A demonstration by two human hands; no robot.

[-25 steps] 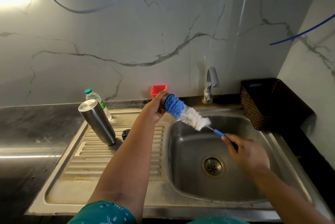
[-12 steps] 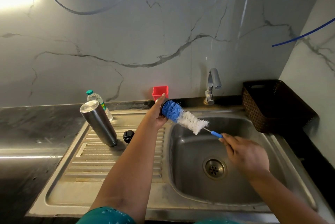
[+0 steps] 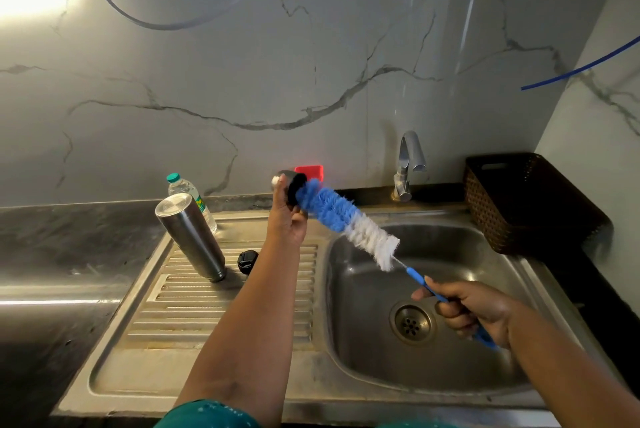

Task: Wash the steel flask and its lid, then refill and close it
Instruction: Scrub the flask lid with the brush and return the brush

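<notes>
Blue and white bristles of the brush (image 3: pixel 346 223) push into the lid (image 3: pixel 294 187), which the left hand (image 3: pixel 287 219) holds up over the drainboard (image 3: pixel 228 303), fingers curled round it. The right hand (image 3: pixel 474 310) grips the thin brush handle over the sink (image 3: pixel 450 375). The flask (image 3: pixel 190 237) stands upside down and leaning on the drainboard, apart from both hands, with a small black cap (image 3: pixel 247 259) just beside it and a water bottle (image 3: pixel 188 193) behind. I think a hard push could knock the lid from the fingers. A bump from the left arm could tip the leaning flask over.
</notes>
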